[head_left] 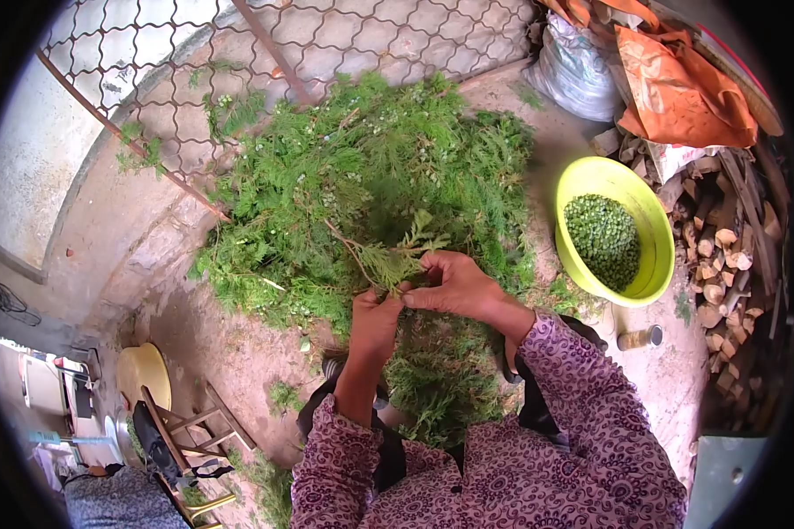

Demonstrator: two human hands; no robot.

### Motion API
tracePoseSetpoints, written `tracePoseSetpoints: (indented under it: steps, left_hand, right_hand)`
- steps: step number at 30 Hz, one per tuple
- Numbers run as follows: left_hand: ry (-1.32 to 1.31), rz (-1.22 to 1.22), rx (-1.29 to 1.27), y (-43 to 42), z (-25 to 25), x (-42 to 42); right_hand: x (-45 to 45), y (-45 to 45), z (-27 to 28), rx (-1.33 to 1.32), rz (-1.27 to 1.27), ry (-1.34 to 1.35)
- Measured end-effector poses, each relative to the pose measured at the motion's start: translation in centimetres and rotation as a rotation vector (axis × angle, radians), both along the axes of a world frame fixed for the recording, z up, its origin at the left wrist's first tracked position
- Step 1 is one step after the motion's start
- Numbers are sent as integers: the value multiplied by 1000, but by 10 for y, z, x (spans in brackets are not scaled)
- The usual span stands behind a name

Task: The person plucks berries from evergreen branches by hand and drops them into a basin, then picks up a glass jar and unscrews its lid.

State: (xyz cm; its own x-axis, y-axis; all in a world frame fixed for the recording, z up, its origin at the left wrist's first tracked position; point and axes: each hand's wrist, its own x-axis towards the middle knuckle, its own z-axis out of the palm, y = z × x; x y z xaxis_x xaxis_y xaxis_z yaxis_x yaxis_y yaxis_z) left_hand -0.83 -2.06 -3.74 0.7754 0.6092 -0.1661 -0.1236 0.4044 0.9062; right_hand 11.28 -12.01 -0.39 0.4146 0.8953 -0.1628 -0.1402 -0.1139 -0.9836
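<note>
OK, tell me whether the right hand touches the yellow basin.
Apart. The head view shows green foliage and ground between the right hand and the yellow basin.

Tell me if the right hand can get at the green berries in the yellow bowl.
Probably yes: the bowl stands uncovered on that side, leaving the berries open from above, though the right hand is busy at a green sprig.

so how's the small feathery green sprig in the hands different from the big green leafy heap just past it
The small feathery green sprig is one short piece, while the big green leafy heap is a tangle of many branches. The sprig is held up by the left hand and right hand; the heap lies on the ground. Both have green foliage.
</note>
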Motion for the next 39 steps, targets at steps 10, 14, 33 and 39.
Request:
tracePoseSetpoints:
  steps: [10, 14, 33, 39]
  left_hand:
    - [56, 15, -228, 6, 15, -3]
    - [-38, 74, -266, 17, 22, -5]
    - [-24, 14, -171, 11, 30, -6]
    - [-107, 78, -211, 12, 18, -7]
  right_hand:
    - [14, -9, 4, 24, 90, 449]
    - [22, -17, 9, 248, 126, 761]
    - [7, -5, -4, 151, 155, 687]
    - [3, 0, -12, 121, 79, 624]
